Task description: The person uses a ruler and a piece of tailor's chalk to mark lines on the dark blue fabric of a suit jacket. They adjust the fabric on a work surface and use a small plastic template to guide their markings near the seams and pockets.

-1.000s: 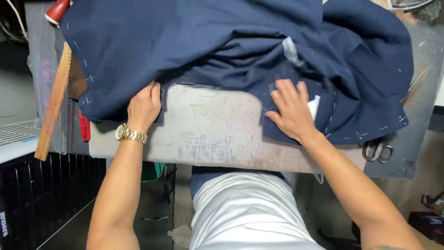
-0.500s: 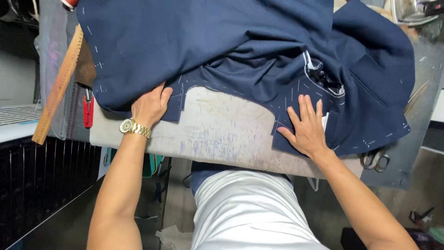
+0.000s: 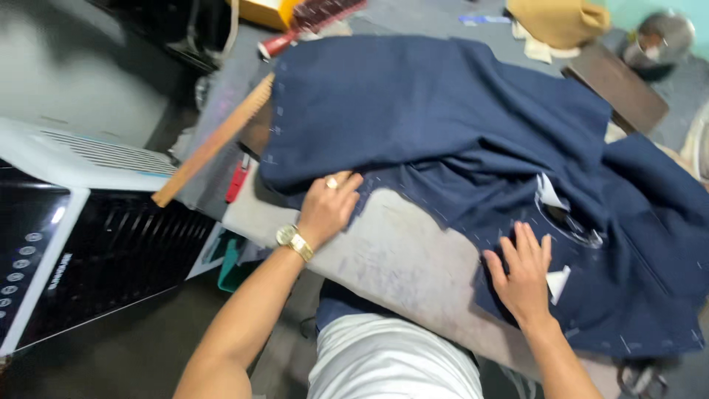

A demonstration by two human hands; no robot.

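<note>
Navy fabric [image 3: 450,133], marked with rows of pale basting stitches, lies heaped across the grey padded bench [image 3: 399,258], its bulk spreading away and to the right of the person. Left hand [image 3: 329,205], with a ring and a gold watch [image 3: 294,241], curls its fingers over the cloth's near left edge, apparently pinching it. Right hand [image 3: 523,273] lies flat and spread on the cloth's lower right part, gripping nothing. A wooden ruler [image 3: 214,140] slants at the bench's left end, beside the cloth.
</note>
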